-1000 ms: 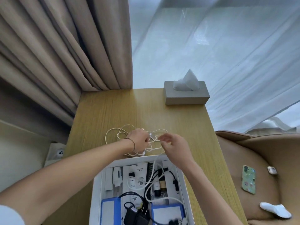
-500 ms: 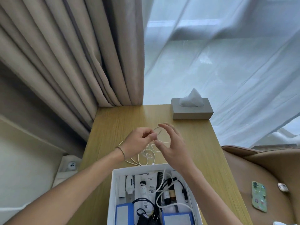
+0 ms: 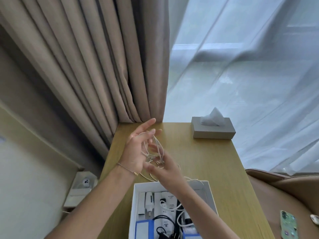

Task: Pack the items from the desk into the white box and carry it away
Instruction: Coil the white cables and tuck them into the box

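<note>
A: Beige curtains and a sheer white drape close off the far end of the wooden bench (image 3: 207, 161), where a grey tissue box (image 3: 213, 129) sits near the window. What is the person working on?

B: A thin white cable (image 3: 156, 149), lifted off the bench just beyond the white box (image 3: 211, 192). The left hand (image 3: 138, 150) is spread, fingers straight, with loops of the cable draped over them. The right hand (image 3: 164, 167) sits close below; its fingers look curled into the strands, though blur hides the exact pinch.

A: How would that cable handle?

B: Likely very light and limp, with no stiffness to hold a shape. It probably springs loose and tangles readily. One strand trails down over the box's far rim.

A: Where should it be held?

B: Best judged, around the gathered loops all at once, pinched across the middle of the bundle so no coil slips free. Pulling on a single strand risks tightening a knot.

A: And the box?

B: Already holding chargers, black leads and blue-edged cartons.
</note>
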`<state>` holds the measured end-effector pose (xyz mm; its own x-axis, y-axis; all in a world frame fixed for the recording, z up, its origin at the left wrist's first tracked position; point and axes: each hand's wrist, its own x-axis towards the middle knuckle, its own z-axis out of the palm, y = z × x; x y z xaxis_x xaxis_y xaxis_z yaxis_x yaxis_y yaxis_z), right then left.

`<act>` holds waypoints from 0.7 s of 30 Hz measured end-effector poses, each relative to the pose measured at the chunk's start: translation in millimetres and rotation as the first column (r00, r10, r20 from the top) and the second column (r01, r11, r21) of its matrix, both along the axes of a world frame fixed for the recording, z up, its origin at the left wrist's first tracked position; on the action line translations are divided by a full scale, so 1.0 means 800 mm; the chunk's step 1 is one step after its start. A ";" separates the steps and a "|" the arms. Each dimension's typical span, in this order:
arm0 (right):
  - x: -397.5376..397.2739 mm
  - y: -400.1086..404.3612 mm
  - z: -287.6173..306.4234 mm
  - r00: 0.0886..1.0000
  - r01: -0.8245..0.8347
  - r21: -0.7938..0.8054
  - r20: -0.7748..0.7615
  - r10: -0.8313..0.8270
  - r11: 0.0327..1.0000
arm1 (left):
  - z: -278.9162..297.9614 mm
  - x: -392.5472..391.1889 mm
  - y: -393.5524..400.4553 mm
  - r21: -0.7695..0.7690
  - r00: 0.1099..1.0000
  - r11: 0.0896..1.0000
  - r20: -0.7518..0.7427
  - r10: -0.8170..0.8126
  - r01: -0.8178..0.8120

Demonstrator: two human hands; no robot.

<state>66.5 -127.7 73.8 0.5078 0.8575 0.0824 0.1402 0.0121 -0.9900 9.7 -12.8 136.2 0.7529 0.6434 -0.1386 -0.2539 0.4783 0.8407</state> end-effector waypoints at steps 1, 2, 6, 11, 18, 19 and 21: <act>-0.003 0.002 -0.004 1.000 0.020 0.012 -0.015 -0.020 1.000 | 0.003 -0.004 0.003 -0.120 0.999 0.993 0.052 0.004 0.002; -0.004 0.004 -0.005 0.999 0.041 0.013 -0.021 -0.041 0.999 | 0.007 -0.008 0.006 -0.229 0.996 0.973 0.091 0.019 0.003; -0.006 0.005 0.000 0.942 0.205 -0.069 0.286 -0.178 0.976 | 0.017 -0.026 0.019 -0.462 0.979 0.887 0.179 0.101 -0.007; -0.012 0.017 0.009 0.948 0.099 -0.008 0.304 -0.092 0.995 | 0.025 -0.025 0.003 -0.564 0.972 0.826 0.181 0.152 -0.024; -0.021 0.017 0.008 0.985 0.009 -0.089 0.170 0.007 0.996 | 0.020 -0.019 -0.007 -0.304 0.959 0.914 -0.177 0.222 -0.268; -0.019 0.015 0.010 0.982 0.013 -0.106 0.188 0.007 0.994 | 0.013 -0.023 -0.008 -0.240 0.952 0.938 -0.235 0.195 -0.251; -0.012 0.012 0.015 0.968 -0.004 -0.152 0.247 0.042 0.988 | -0.001 -0.034 -0.008 -0.234 0.948 0.960 -0.309 0.074 -0.151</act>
